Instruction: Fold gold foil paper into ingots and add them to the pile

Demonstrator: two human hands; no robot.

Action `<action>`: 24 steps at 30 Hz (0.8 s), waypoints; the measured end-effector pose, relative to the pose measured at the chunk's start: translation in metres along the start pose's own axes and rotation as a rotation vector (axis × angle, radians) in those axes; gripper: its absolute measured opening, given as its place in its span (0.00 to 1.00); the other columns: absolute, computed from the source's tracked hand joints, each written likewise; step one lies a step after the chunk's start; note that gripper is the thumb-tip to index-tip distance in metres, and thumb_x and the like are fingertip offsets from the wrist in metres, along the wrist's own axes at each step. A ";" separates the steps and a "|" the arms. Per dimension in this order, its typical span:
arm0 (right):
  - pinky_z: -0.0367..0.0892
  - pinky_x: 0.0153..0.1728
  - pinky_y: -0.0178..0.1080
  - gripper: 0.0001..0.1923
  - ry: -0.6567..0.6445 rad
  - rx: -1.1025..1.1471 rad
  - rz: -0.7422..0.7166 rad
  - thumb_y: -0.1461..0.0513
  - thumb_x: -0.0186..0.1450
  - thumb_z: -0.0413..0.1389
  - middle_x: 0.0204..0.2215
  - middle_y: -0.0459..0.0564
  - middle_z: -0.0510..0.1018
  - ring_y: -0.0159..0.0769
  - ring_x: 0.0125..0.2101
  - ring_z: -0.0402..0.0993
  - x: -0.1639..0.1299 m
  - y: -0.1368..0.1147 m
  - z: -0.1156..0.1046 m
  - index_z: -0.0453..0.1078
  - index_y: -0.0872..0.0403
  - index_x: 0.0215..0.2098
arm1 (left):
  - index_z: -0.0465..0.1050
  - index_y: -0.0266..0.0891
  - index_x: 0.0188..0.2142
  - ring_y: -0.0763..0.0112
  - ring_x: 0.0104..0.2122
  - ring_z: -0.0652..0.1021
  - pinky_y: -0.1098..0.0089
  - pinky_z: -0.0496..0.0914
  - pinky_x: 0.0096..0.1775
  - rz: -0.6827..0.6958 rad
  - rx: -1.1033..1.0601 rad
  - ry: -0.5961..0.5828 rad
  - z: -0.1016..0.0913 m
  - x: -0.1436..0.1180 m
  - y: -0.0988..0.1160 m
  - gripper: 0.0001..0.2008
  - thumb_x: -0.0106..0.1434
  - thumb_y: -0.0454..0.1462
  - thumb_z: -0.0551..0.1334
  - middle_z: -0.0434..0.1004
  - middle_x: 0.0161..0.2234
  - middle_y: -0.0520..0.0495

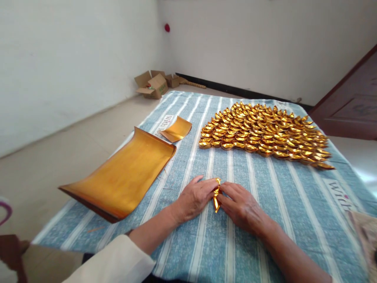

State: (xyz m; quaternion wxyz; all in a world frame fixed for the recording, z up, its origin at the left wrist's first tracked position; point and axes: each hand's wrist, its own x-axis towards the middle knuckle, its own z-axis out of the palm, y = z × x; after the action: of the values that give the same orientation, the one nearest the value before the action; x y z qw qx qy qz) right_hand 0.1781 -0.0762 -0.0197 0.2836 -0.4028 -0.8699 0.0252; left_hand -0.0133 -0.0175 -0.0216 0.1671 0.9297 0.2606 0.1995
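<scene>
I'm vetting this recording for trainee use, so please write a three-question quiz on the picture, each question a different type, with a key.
1. True or false: the left hand and the right hand are both on the small folded gold piece.

2. Multiple choice: seen from the head camera, where does the group of folded gold pieces lie relative to the large stack of gold sheets?
A) To its left
B) To its right
C) On top of it

3. Fill in the blank: the blue tablecloth has ____ stripes.

Key: 1. True. 2. B. 3. White.
</scene>
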 end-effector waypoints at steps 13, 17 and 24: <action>0.69 0.43 0.44 0.10 -0.023 -0.013 0.026 0.62 0.69 0.50 0.42 0.53 0.76 0.41 0.45 0.70 -0.004 0.007 0.003 0.72 0.51 0.43 | 0.63 0.42 0.49 0.68 0.45 0.77 0.52 0.61 0.56 -0.105 -0.147 -0.078 -0.004 0.003 0.000 0.12 0.65 0.32 0.56 0.77 0.46 0.49; 0.69 0.44 0.44 0.09 -0.028 -0.012 0.025 0.62 0.69 0.50 0.43 0.53 0.75 0.41 0.46 0.70 -0.005 0.008 0.004 0.72 0.50 0.43 | 0.63 0.42 0.50 0.68 0.46 0.77 0.52 0.60 0.57 -0.109 -0.150 -0.080 -0.005 0.003 0.001 0.14 0.65 0.32 0.57 0.77 0.46 0.49; 0.68 0.46 0.45 0.09 -0.005 0.071 0.074 0.64 0.68 0.51 0.47 0.51 0.73 0.40 0.47 0.69 -0.006 0.010 0.008 0.73 0.49 0.41 | 0.63 0.42 0.51 0.66 0.47 0.77 0.50 0.60 0.57 -0.108 -0.193 -0.068 -0.005 0.004 -0.001 0.15 0.64 0.33 0.59 0.77 0.48 0.48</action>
State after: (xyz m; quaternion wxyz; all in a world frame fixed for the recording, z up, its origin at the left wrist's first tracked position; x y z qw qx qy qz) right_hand 0.1840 -0.0722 -0.0315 0.2945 -0.4245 -0.8535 0.0676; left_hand -0.0128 -0.0137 -0.0168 0.2749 0.9002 0.2841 0.1827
